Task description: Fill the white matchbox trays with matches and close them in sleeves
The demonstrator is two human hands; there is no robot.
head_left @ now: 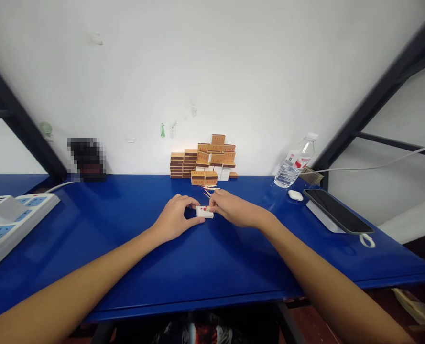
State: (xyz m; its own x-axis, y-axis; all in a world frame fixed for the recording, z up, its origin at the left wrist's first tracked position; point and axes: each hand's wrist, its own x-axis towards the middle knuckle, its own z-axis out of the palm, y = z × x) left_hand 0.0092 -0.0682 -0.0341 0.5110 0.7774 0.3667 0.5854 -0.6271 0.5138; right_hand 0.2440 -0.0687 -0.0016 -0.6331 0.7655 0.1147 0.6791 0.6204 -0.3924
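A small white matchbox tray (205, 214) with red-tipped matches inside lies on the blue table (198, 258). My left hand (178, 216) grips its left side between thumb and fingers. At the tray's right end, my right hand (230, 206) pinches with thumb and index finger; matches (207, 193) stick out by its fingertips. A few loose matches (210, 187) lie just beyond the hands. Behind them, against the wall, several orange-brown matchboxes (217, 157) are stacked in stepped piles.
A water bottle (294, 162), a white earbud case (295, 195) and a phone (336, 210) on a white stand are at the right. A power strip (16, 224) sits at the left, with a pixelated dark object (87, 160) near the wall.
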